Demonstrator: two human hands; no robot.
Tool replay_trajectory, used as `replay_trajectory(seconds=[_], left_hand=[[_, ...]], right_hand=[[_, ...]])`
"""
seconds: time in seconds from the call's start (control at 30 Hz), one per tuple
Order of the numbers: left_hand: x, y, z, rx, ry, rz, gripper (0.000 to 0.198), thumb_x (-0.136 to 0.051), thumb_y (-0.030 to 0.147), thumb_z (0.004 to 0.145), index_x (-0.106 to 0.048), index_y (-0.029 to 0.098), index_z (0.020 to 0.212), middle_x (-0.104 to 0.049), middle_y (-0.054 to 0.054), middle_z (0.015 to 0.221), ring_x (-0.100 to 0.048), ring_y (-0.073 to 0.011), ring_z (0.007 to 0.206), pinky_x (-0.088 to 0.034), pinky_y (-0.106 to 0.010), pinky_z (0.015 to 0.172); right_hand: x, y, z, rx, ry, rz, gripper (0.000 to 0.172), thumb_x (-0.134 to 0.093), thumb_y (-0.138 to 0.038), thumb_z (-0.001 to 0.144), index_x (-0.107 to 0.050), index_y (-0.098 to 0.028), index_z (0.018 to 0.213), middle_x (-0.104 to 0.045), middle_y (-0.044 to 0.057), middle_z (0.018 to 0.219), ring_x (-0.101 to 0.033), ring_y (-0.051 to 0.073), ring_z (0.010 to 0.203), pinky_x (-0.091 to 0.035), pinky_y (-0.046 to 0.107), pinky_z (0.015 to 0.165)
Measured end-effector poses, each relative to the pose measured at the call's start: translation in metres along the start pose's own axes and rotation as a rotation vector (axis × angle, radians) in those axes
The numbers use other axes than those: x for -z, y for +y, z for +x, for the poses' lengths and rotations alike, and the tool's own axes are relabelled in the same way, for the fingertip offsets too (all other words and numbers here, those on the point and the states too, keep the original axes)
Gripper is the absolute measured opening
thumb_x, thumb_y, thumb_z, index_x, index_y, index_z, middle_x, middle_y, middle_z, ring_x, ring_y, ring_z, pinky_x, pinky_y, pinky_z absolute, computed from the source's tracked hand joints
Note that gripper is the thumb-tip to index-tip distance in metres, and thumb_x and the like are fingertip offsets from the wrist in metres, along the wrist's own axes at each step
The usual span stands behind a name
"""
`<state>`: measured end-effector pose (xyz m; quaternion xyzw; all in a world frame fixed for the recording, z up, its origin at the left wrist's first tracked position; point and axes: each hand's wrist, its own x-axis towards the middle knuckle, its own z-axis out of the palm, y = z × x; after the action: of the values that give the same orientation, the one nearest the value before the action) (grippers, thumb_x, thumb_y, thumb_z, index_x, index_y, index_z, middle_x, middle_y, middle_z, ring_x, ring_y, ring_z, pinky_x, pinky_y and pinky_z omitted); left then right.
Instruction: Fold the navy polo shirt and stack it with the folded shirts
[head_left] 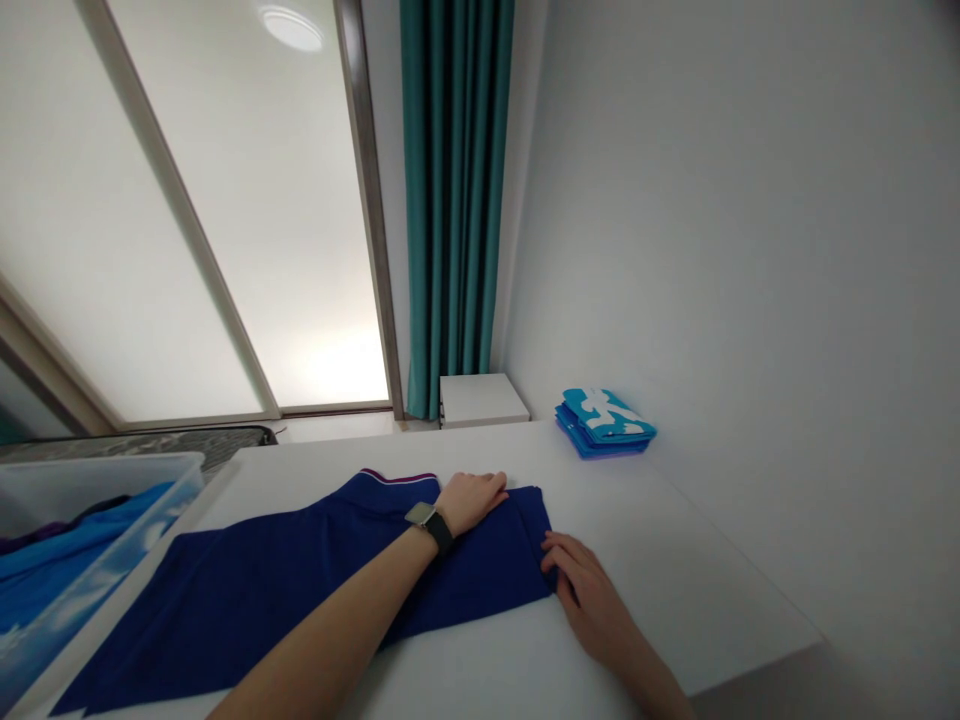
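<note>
A dark blue shirt with a purple and white trimmed collar lies spread on the white table. My left hand, a watch on its wrist, lies flat on the shirt's far right end with fingers stretched out. Beside the shirt's right edge my right hand rests on the table, its fingertips touching or pinching the fabric edge; I cannot tell which.
A stack of folded blue and turquoise clothes sits at the table's far right by the wall. A clear plastic bin holding blue garments stands at the left. Behind are a small white cabinet, a teal curtain and frosted sliding doors.
</note>
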<state>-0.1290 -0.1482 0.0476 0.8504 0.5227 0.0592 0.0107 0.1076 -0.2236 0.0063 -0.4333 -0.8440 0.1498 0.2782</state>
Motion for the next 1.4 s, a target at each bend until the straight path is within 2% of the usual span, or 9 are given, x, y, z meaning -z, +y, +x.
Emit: replay_trajectory(seconds=[0.1, 0.27, 0.47, 0.67, 0.83, 1.0, 1.1, 1.27, 1.4], left_hand=[[0.002, -0.002, -0.002, 0.014, 0.022, -0.011, 0.031, -0.030, 0.041, 0.101, -0.053, 0.022, 0.106, -0.071, -0.009, 0.098, -0.068, -0.0249, 0.085, -0.047, -0.035, 0.075], [0.011, -0.016, -0.013, -0.006, 0.056, -0.025, 0.029, -0.033, 0.038, 0.100, -0.054, 0.020, 0.110, -0.071, -0.008, 0.098, -0.067, -0.0230, 0.090, -0.043, -0.039, 0.089], [0.010, -0.036, -0.026, -0.084, 0.016, -0.091, 0.021, -0.043, 0.032, 0.096, -0.057, 0.023, 0.109, -0.069, -0.005, 0.103, -0.065, -0.0209, 0.096, -0.045, -0.034, 0.089], [0.006, -0.035, -0.022, -0.078, 0.018, -0.070, 0.023, -0.040, 0.034, 0.098, -0.056, 0.025, 0.112, -0.064, -0.005, 0.110, -0.066, -0.0191, 0.088, -0.048, -0.031, 0.080], [0.016, -0.039, -0.034, -0.045, 0.122, -0.056, 0.028, -0.036, 0.036, 0.100, -0.057, 0.021, 0.111, -0.064, -0.007, 0.105, -0.060, -0.0212, 0.098, -0.041, -0.037, 0.093], [0.044, -0.072, -0.083, 0.082, 0.272, -0.081, 0.029, -0.032, 0.027, 0.099, -0.059, 0.020, 0.108, -0.063, -0.006, 0.103, -0.056, -0.0211, 0.099, -0.040, -0.036, 0.090], [0.053, -0.099, -0.125, 0.185, 0.290, -0.071, 0.027, -0.034, 0.025, 0.098, -0.059, 0.021, 0.106, -0.063, -0.006, 0.101, -0.056, -0.0216, 0.097, -0.041, -0.037, 0.088], [0.049, -0.137, -0.191, 0.312, 0.257, -0.092, 0.027, -0.035, 0.026, 0.097, -0.061, 0.022, 0.105, -0.063, -0.006, 0.101, -0.056, -0.0222, 0.097, -0.043, -0.037, 0.087], [0.037, -0.153, -0.219, 0.407, 0.286, -0.125, 0.026, -0.039, 0.027, 0.095, -0.059, 0.022, 0.111, -0.062, -0.007, 0.108, -0.056, -0.0236, 0.103, -0.043, -0.039, 0.090]], right_hand=[[-0.002, -0.008, 0.001, -0.007, 0.030, -0.016, 0.030, -0.035, -0.005, 0.079, -0.057, -0.023, 0.084, -0.062, 0.007, 0.116, -0.052, 0.022, 0.119, -0.042, 0.044, 0.103], [-0.011, -0.026, 0.003, -0.038, 0.160, -0.166, 0.011, -0.050, -0.027, 0.090, -0.052, -0.024, 0.079, -0.061, 0.009, 0.100, -0.056, 0.027, 0.107, -0.047, 0.047, 0.092], [-0.020, -0.023, 0.002, 0.006, 0.198, -0.217, 0.016, -0.049, -0.022, 0.088, -0.046, -0.024, 0.072, -0.058, 0.010, 0.102, -0.056, 0.028, 0.106, -0.048, 0.048, 0.090], [-0.021, -0.021, 0.002, 0.002, 0.192, -0.218, 0.016, -0.050, -0.019, 0.086, -0.045, -0.024, 0.072, -0.058, 0.008, 0.100, -0.057, 0.027, 0.104, -0.049, 0.045, 0.088], [-0.020, -0.016, -0.001, -0.022, 0.167, -0.167, 0.003, -0.050, -0.023, 0.087, -0.051, -0.025, 0.085, -0.060, 0.007, 0.098, -0.057, 0.027, 0.106, -0.048, 0.045, 0.090], [-0.021, -0.010, 0.009, -0.024, 0.180, -0.141, 0.024, -0.044, -0.032, 0.092, -0.053, -0.024, 0.113, -0.061, 0.010, 0.110, -0.057, 0.026, 0.107, -0.046, 0.046, 0.094], [-0.021, -0.024, 0.031, 0.058, 0.133, -0.160, 0.028, -0.042, -0.029, 0.093, -0.055, -0.024, 0.118, -0.060, 0.010, 0.117, -0.054, 0.027, 0.115, -0.042, 0.048, 0.099], [-0.029, -0.075, 0.084, 0.235, -0.070, -0.094, 0.034, -0.040, -0.017, 0.092, -0.055, -0.026, 0.121, -0.058, 0.008, 0.118, -0.054, 0.022, 0.113, -0.042, 0.042, 0.099], [-0.052, -0.096, 0.125, 0.298, -0.148, -0.132, 0.036, -0.043, -0.017, 0.092, -0.053, -0.022, 0.126, -0.059, 0.010, 0.119, -0.054, 0.023, 0.113, -0.040, 0.041, 0.101]])
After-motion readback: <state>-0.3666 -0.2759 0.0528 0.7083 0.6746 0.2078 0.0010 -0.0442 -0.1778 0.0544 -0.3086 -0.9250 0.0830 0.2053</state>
